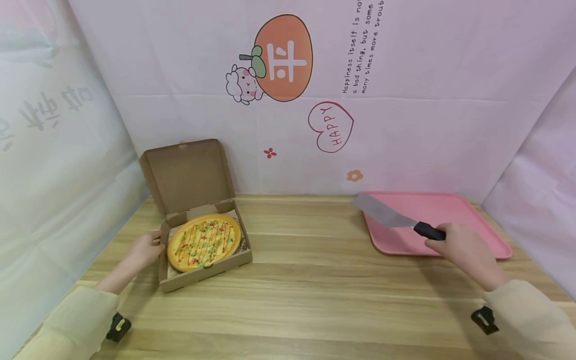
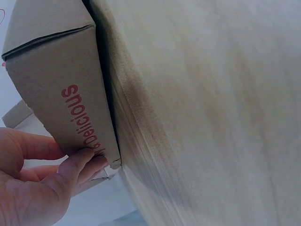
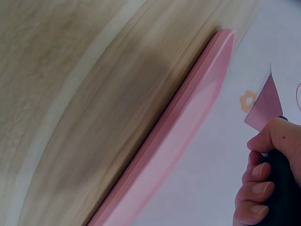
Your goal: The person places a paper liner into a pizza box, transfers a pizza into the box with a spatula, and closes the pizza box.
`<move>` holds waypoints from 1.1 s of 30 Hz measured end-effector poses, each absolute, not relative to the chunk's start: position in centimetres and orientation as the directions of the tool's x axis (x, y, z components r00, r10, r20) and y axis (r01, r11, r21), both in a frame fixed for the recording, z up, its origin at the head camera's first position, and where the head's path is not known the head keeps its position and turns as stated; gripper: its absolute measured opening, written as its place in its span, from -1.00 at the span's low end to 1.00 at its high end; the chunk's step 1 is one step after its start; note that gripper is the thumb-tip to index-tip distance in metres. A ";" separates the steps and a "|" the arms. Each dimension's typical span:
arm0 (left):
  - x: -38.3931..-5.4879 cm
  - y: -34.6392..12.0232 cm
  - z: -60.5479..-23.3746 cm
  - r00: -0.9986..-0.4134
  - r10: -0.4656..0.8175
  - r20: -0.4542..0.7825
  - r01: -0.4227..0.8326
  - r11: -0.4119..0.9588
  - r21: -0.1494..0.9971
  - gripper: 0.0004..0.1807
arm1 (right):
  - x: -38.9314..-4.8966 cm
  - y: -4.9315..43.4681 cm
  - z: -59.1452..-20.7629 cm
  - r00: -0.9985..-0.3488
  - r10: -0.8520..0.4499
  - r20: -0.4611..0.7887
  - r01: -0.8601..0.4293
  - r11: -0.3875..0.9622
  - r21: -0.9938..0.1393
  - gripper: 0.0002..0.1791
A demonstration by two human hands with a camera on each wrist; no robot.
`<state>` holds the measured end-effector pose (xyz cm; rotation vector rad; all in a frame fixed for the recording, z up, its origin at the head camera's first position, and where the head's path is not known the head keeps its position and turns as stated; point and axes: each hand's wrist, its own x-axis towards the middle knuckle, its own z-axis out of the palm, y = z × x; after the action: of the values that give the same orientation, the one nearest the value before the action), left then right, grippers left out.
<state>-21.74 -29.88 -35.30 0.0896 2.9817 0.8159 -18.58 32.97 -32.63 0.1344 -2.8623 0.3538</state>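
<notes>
On the left in the head view, a cardboard pizza box (image 1: pixel 186 175) stands with its lid raised. Inside lies a round pizza (image 1: pixel 204 242) with a yellow rim, criss-crossed red sauce lines and green bits. My left hand (image 1: pixel 146 248) pinches the box's left side wall, and the left wrist view shows the thumb (image 2: pixel 77 162) against the outside, beside red lettering. The black handle of a metal pizza server (image 1: pixel 382 211) is gripped in my right hand (image 1: pixel 465 250). Its flat blade, pointing left, is held above the left part of a pink tray (image 1: pixel 450 210).
A wooden table (image 1: pixel 306 280) carries the box and the tray, with bare wood between them. Behind it hangs a white printed cloth (image 1: pixel 405 140), and more cloth closes off both sides. The tray has a low raised rim.
</notes>
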 end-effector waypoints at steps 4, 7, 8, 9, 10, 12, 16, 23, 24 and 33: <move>-21.7 -29.9 -35.4 -0.997 0.071 -0.027 0.048 0.858 0.511 -0.47 | -18.7 33.6 -32.8 -0.968 -0.047 0.248 -0.105 0.968 -0.226 -0.74; -21.7 -29.9 -35.4 -0.997 0.073 -0.020 0.053 0.858 0.511 -0.47 | -18.7 34.2 -32.9 -0.971 -0.036 0.234 -0.092 0.968 -0.232 -0.73; -21.7 -29.9 -35.4 -0.997 0.074 -0.019 0.054 0.857 0.513 -0.47 | -18.7 34.3 -32.9 -0.971 -0.033 0.237 -0.090 0.968 -0.233 -0.73; -21.7 -29.9 -35.4 -0.997 0.075 -0.017 0.055 0.857 0.513 -0.47 | -18.7 34.5 -33.0 -0.972 -0.028 0.235 -0.085 0.968 -0.234 -0.72; -21.6 -29.9 -35.4 -0.997 0.075 -0.014 0.057 0.857 0.512 -0.47 | -18.7 34.7 -33.1 -0.973 -0.023 0.231 -0.079 0.968 -0.236 -0.72; -21.6 -29.9 -35.4 -0.997 0.075 -0.009 0.060 0.858 0.510 -0.48 | -18.8 35.2 -33.2 -0.970 -0.023 0.242 -0.081 0.969 -0.234 -0.72; -21.6 -29.8 -35.4 -0.997 0.075 -0.005 0.062 0.858 0.510 -0.48 | -18.8 36.0 -33.2 -0.970 -0.007 0.245 -0.064 0.972 -0.225 -0.71; -21.6 -29.7 -35.2 -0.997 0.070 -0.017 0.052 0.856 0.514 -0.48 | -18.6 37.1 -33.3 -0.985 0.047 0.164 0.008 0.974 -0.227 -0.69; -21.5 -29.7 -35.2 -0.997 0.070 -0.016 0.052 0.856 0.514 -0.48 | -18.6 37.3 -33.4 -0.986 0.049 0.157 0.012 0.973 -0.229 -0.68; -21.5 -29.7 -35.3 -0.997 0.071 -0.008 0.057 0.859 0.509 -0.48 | -18.9 38.6 -33.9 -0.991 0.073 0.109 0.046 0.972 -0.231 -0.63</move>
<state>-21.47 -29.69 -35.27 0.1038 3.0032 0.8206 -18.95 38.58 -33.86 -0.0909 -3.0034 0.3482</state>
